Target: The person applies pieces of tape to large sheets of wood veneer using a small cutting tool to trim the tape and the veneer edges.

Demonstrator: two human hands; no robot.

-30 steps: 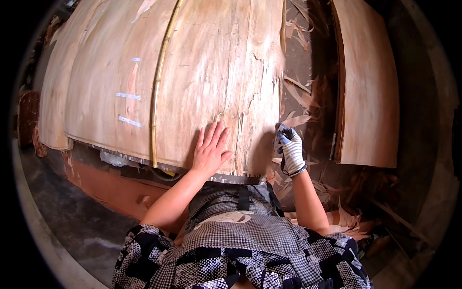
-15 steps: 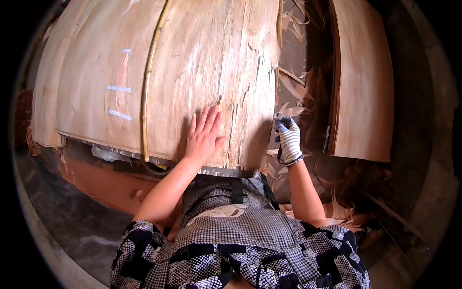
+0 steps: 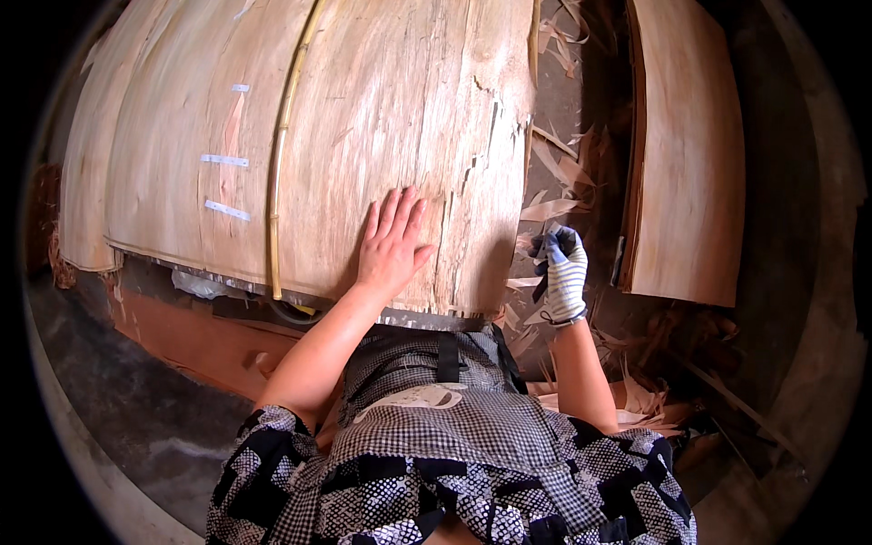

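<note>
My bare left hand (image 3: 392, 247) lies flat on a pale wood veneer sheet (image 3: 363, 118), fingers stretched up and thumb out to the side. Just right of it the sheet is cracked and splintered along the grain. My right hand (image 3: 565, 274), in a striped glove with dark fingertips, is off to the right of the sheet's edge. Its fingers are closed around a small tool; a dark end sticks out below them, but the tool's kind is hidden. A bamboo strip (image 3: 283, 127) lies lengthwise on the veneer, left of my left hand.
White tape pieces (image 3: 225, 160) cross a gap in the veneer at left. Beyond my right hand stands another stack of veneer (image 3: 688, 163). Torn wood scraps (image 3: 568, 173) litter the gap between the stacks. A reddish sheet (image 3: 191, 336) lies low at left.
My right hand has moved right and slightly down, away from the veneer's edge. My left hand has slid a little up and to the right on the sheet.
</note>
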